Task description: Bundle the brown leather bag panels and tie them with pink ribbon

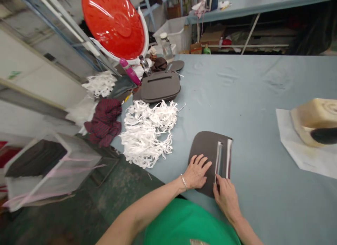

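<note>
Your left hand (196,172) lies flat, fingers spread, on the near left part of a dark grey felt panel (205,146), which sits on the blue-grey table (237,90) close to its near edge. Your right hand (226,197) rests at the panel's near right corner, fingertips pinched on the lower end of a white strip (218,157) that runs along a slot in the panel; a second pale strip (229,159) lines the panel's right edge.

Left of the panel, a heap of white paper strips (147,132) reaches the table's left edge. Beyond that heap lies a stack of grey felt pieces (160,86), with a pink bottle (131,72) and a red basin (113,23) farther off. To the right, well apart, a cream block (313,120) sits on a white sheet (305,157). The table between panel and sheet, and beyond the panel, lies open. No writing is readable.
</note>
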### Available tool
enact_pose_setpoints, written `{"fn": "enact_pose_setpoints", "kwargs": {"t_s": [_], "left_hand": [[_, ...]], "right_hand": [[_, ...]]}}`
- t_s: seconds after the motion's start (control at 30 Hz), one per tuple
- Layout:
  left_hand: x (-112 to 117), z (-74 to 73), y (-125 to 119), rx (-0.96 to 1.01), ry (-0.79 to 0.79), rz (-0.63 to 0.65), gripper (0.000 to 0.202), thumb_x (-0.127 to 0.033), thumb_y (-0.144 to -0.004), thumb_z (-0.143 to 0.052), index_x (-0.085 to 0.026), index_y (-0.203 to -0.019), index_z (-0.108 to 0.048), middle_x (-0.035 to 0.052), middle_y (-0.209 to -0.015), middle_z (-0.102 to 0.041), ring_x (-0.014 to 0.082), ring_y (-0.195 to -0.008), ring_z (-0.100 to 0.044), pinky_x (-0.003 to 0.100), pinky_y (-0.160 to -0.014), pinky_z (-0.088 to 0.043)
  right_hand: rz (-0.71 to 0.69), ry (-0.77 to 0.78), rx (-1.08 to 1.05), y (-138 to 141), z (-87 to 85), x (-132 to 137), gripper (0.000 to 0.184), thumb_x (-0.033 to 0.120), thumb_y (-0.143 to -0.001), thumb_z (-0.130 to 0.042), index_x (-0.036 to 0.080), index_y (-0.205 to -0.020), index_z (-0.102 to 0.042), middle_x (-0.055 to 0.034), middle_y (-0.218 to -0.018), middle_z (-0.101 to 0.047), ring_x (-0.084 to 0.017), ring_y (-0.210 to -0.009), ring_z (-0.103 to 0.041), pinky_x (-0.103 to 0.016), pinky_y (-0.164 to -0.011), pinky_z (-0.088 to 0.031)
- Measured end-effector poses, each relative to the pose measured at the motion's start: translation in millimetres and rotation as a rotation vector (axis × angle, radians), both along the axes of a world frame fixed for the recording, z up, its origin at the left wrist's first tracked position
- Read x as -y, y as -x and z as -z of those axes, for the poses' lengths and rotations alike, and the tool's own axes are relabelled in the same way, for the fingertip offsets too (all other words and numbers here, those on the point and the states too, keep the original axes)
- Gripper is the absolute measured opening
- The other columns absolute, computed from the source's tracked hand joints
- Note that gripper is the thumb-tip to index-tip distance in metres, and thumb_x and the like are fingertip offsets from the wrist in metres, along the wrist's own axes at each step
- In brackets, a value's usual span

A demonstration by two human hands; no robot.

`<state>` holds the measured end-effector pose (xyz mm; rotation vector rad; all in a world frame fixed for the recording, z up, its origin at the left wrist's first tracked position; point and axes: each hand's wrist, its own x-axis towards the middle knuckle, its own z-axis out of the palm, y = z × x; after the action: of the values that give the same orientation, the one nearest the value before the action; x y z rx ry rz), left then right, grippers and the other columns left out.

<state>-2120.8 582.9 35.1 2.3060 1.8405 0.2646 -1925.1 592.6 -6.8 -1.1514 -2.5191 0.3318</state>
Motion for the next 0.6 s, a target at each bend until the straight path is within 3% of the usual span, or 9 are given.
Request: {"fn": "enact_pose_setpoints", "kwargs": {"t_s": [0.1, 0.17, 0.33, 0.47, 0.53, 0.6], "left_hand": [[-12.9, 3.2, 15.0, -0.071, -0.036, -0.066, 0.032, -0.021, -0.092, -0.041, -0.021, -0.121, -0.053, 0.0076, -0.126, -0.055, 0.0232, -0.121, -0.045, 0.043, -0.102, -0.035], [-17.4, 8.3, 24.2, -0.090, -0.063, -0.069, 0.030, -0.019, -0.095, -0.034, -0.022, -0.116, -0.056, 0.0056, -0.125, -0.057, 0.0207, -0.120, -0.047, 0.040, -0.099, -0.037], [-12.1, 16.5, 41.8, 0.054, -0.076, -0.085, 0.032, -0.014, -0.088, -0.043, -0.022, -0.117, -0.056, 0.0048, -0.128, -0.057, 0.0187, -0.128, -0.041, 0.038, -0.102, -0.036], [4.0, 2.3, 63.1, 0.235, -0.191, -0.337, 0.035, -0.008, -0.085, -0.041, -0.019, -0.114, -0.057, 0.0060, -0.118, -0.061, 0.0166, -0.123, -0.046, 0.036, -0.105, -0.035], [12.3, -8.8, 79.3, 0.243, -0.269, -0.484, 0.034, -0.008, -0.087, -0.038, -0.019, -0.112, -0.057, 0.0065, -0.118, -0.060, 0.0177, -0.120, -0.047, 0.039, -0.104, -0.036], [17.9, -16.8, 97.4, 0.194, -0.320, -0.616, 0.034, -0.009, -0.088, -0.036, -0.019, -0.114, -0.054, 0.0080, -0.120, -0.058, 0.0199, -0.121, -0.046, 0.042, -0.104, -0.036]], "right_hand": [[-0.037, -0.053, -0.018, 5.9, 1.1, -10.1, 0.024, 0.022, -0.087, -0.047, 0.018, -0.109, -0.055, -0.0137, -0.105, -0.060, -0.029, -0.095, -0.053, -0.042, -0.074, -0.042], [0.010, -0.114, 0.013, 10.3, 1.1, -14.6, 0.026, 0.024, -0.086, -0.047, 0.019, -0.109, -0.057, -0.0162, -0.114, -0.057, -0.032, -0.100, -0.052, -0.046, -0.076, -0.041], [-0.044, -0.007, 0.023, 36.5, -5.3, -26.5, 0.020, 0.029, -0.088, -0.046, 0.021, -0.098, -0.060, -0.0122, -0.098, -0.060, -0.029, -0.089, -0.056, -0.039, -0.065, -0.041], [-0.028, 0.287, -0.199, 95.5, -23.3, -52.3, 0.024, 0.037, -0.088, -0.045, 0.021, -0.095, -0.062, -0.0105, -0.094, -0.062, -0.027, -0.090, -0.057, -0.040, -0.074, -0.042], [0.001, 0.522, -0.353, 138.8, -32.9, -68.5, 0.026, 0.040, -0.085, -0.048, 0.020, -0.091, -0.062, -0.0101, -0.091, -0.064, -0.026, -0.087, -0.058, -0.041, -0.080, -0.042], [0.012, 0.628, -0.396, 186.0, -38.3, -83.4, 0.029, 0.045, -0.085, -0.047, 0.020, -0.086, -0.063, -0.0075, -0.084, -0.065, -0.023, -0.078, -0.059, -0.038, -0.076, -0.043]]}}
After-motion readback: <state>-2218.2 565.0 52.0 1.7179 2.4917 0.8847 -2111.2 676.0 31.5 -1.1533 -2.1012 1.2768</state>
